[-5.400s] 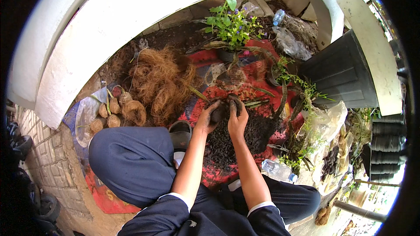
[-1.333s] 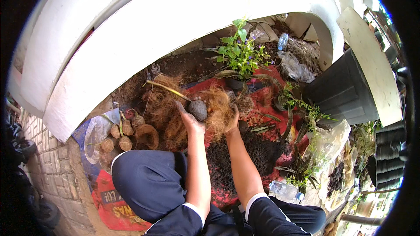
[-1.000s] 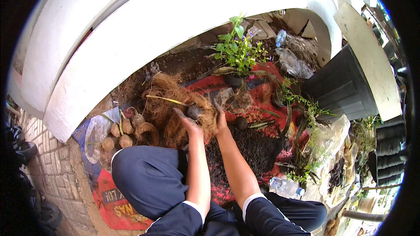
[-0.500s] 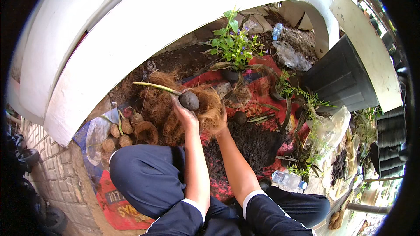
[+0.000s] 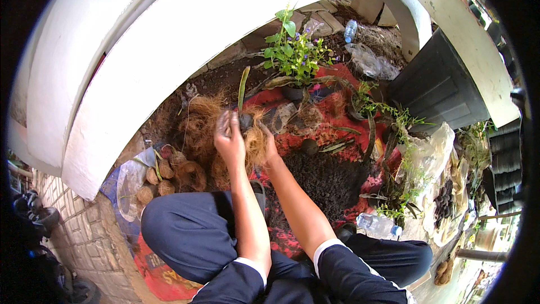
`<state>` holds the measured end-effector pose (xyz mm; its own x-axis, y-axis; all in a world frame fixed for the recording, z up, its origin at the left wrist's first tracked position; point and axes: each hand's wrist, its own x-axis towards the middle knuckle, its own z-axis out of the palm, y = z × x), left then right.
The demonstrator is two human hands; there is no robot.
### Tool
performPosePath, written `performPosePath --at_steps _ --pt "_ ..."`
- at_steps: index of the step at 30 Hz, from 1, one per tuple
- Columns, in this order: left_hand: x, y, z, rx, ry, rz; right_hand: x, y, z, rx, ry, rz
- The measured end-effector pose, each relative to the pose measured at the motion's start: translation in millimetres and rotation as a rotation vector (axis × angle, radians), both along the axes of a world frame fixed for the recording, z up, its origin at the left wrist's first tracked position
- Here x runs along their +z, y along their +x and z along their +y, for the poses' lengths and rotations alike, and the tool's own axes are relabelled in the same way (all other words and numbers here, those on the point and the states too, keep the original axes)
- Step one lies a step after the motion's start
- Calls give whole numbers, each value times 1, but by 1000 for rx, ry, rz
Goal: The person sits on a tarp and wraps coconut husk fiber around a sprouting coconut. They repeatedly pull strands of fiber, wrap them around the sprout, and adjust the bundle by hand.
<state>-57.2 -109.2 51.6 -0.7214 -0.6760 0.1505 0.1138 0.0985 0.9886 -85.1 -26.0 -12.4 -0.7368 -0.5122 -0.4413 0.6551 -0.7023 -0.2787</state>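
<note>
My left hand and my right hand together hold a dark soil ball with a single green leaf standing up from it. A wad of brown coconut fibre is wrapped around the ball between both hands. My left fingers press on the ball's left side; my right hand cups the fibre from the right and is mostly hidden behind it. A bigger heap of loose coconut fibre lies just to the left, below my hands.
A mound of dark soil lies on a red mat. A leafy green plant stands behind. Several fibre-wrapped balls sit at left. A black crate, plastic bottles and a white curved wall surround.
My hands moved from the soil mound left to the fibre heap, then lifted the ball with fibre around it. The leaf, earlier lying sideways, now points upright.
</note>
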Motion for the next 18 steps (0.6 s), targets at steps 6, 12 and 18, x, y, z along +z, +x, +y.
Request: performPosePath --at_steps 6,12,18 --pt "-19 4 -26 367 563 90 49 -9 13 17 238 9" --pt "-63 1 -9 22 1018 130 85 -25 20 174 346 265" --pt "-75 -3 -10 -167 1251 294 71 -26 8 308 1620 992"
